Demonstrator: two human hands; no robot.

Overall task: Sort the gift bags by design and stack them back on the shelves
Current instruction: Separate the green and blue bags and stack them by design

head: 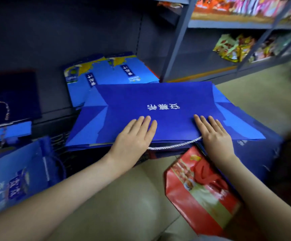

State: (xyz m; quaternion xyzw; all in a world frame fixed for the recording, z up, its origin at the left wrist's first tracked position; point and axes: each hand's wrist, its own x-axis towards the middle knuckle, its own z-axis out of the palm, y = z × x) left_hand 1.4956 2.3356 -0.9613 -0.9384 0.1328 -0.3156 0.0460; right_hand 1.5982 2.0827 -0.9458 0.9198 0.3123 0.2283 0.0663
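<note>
A flattened dark blue gift bag [155, 108], printed with white characters, is seen lying face up on top of a pile of other folded blue bags [256, 150], at the foot of the dark shelving [71, 32] and partly over the pale floor [123, 197]. The left hand [134, 136] is laid palm down on the bag's near edge, with its fingers straight and held close together. The right hand [214, 136] is laid flat on the same edge further to the right, with its fingers straight and slightly spread. Nothing is gripped or pinched by either hand. A white twisted cord handle [174, 146] is seen hanging out from under the near edge, between the two wrists. A red gift bag [198, 190] with a printed picture lies on the floor just below the right forearm, its upper end tucked under the blue pile. Behind the pile, on the bottom shelf, light blue bags with a yellow splash design [110, 73] are stacked flat. A navy bag [10, 94] with a cord handle is propped further left, and a blue bag with a printed label [16, 178] lies at the lower left. Coloured snack packets [233, 47] are shelved at the upper right.
</note>
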